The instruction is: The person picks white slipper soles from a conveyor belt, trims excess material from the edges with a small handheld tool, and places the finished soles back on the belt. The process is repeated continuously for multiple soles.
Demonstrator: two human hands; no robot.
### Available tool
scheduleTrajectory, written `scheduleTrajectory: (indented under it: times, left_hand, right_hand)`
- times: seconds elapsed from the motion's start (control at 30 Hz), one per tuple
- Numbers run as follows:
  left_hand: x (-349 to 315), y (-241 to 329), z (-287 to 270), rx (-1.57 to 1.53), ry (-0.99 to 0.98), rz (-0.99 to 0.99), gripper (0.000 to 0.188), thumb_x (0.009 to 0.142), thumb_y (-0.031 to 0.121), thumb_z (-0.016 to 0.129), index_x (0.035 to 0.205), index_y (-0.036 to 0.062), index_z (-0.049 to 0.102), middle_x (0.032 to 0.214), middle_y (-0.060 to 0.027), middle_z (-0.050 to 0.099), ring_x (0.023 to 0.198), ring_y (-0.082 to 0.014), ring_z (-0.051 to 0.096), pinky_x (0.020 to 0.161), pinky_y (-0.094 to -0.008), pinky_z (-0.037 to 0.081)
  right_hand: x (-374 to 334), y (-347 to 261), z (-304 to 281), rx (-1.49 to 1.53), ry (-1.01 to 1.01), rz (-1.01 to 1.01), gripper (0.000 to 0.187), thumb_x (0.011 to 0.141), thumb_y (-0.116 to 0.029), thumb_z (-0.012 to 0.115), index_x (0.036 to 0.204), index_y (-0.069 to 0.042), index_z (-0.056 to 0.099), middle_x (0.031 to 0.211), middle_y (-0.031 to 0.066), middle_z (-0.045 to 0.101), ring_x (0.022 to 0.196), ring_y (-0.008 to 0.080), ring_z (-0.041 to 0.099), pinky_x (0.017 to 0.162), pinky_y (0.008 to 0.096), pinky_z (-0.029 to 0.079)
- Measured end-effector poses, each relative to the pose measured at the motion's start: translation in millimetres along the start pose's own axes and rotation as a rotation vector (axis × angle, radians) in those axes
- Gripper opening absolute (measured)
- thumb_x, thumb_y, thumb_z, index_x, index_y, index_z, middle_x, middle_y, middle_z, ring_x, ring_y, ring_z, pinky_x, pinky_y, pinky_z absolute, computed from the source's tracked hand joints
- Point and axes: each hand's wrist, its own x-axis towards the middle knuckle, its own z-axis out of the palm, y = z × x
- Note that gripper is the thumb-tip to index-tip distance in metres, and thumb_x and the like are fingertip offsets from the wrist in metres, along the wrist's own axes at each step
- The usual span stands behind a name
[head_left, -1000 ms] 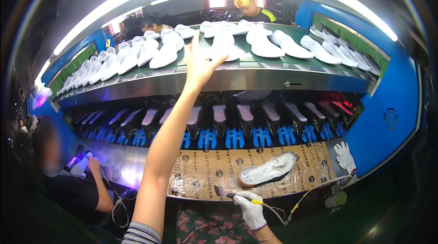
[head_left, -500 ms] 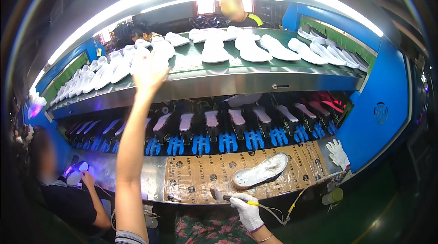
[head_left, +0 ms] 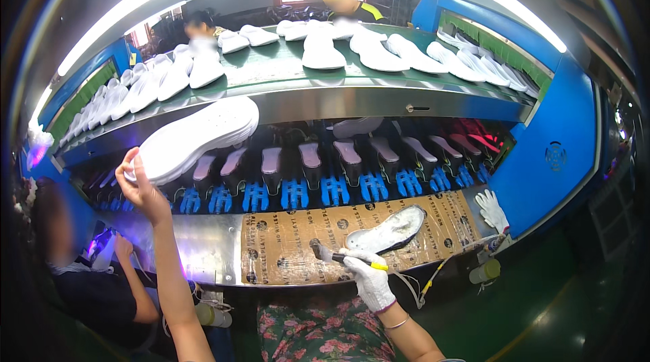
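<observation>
My bare left hand (head_left: 141, 185) grips a white shoe sole (head_left: 196, 137) by one end. The sole is held up at a slant in front of the conveyor's metal edge. My right hand (head_left: 371, 283), in a white knitted glove, is closed around a brush (head_left: 325, 252) with dark bristles and a yellow band on its handle. A thin tube runs off from near that handle. Just beyond the brush lies a shoe piece (head_left: 387, 229), whitish on top with a dark side, on the cardboard (head_left: 284, 247) covering the bench.
Several white soles (head_left: 323, 51) stand on the green upper belt (head_left: 271, 64). Below it runs a row of shoe lasts (head_left: 309, 156) with blue clamps (head_left: 334, 189). A loose white glove (head_left: 491, 210) lies at the bench's right end. A co-worker (head_left: 88, 281) is at the left.
My left hand has come down and back from the upper belt, now with a white sole in it. The gloved right hand still holds the brush over the cardboard.
</observation>
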Motion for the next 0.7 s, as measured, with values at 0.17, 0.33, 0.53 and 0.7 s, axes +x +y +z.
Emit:
scheduleTrajectory:
  times: [0.17, 0.33, 0.53, 0.7]
  left_hand:
    - [26, -4, 74, -0.192, 0.153, -0.112, 0.029, 0.107, 0.033, 0.066, 0.111, 0.0062, 0.055, 0.11, -0.0062, 0.067, 0.102, -0.0138, 0.065, 0.087, -0.0293, 0.053]
    - [43, -15, 154, -0.11, 0.062, 0.082, 0.029, 0.103, 0.029, 0.072, 0.107, 0.0051, 0.056, 0.087, -0.0061, 0.065, 0.064, -0.0117, 0.063, 0.059, -0.0277, 0.052]
    - [43, -49, 206, 0.523, -0.352, 0.06, 0.046, 0.089, 0.036, 0.086, 0.099, -0.0007, 0.059, 0.077, -0.0093, 0.06, 0.077, -0.0206, 0.067, 0.071, -0.0374, 0.055]
    - [11, -21, 241, 0.935, -0.526, 0.249, 0.048, 0.086, 0.034, 0.084, 0.118, 0.0034, 0.067, 0.118, -0.0181, 0.069, 0.113, -0.033, 0.064, 0.097, -0.0467, 0.052]
  right_hand:
    - [-5, 0, -21, -0.056, 0.038, -0.032, 0.019, 0.092, 0.006, 0.071, 0.109, 0.003, 0.076, 0.114, 0.015, 0.076, 0.101, 0.0196, 0.073, 0.086, 0.0292, 0.059]
    - [-15, 9, -24, -0.071, 0.037, 0.021, 0.019, 0.092, 0.006, 0.072, 0.111, 0.004, 0.076, 0.112, 0.0134, 0.077, 0.096, 0.0177, 0.072, 0.082, 0.0281, 0.058]
    - [-24, 20, -33, -0.075, 0.041, 0.069, 0.02, 0.091, 0.0, 0.077, 0.111, 0.003, 0.077, 0.104, 0.0088, 0.078, 0.086, 0.0123, 0.071, 0.077, 0.0252, 0.057]
    - [-25, 17, -50, -0.057, 0.06, 0.055, 0.02, 0.091, 0.0, 0.078, 0.11, 0.002, 0.078, 0.103, 0.0077, 0.078, 0.087, 0.0121, 0.07, 0.077, 0.0253, 0.056]
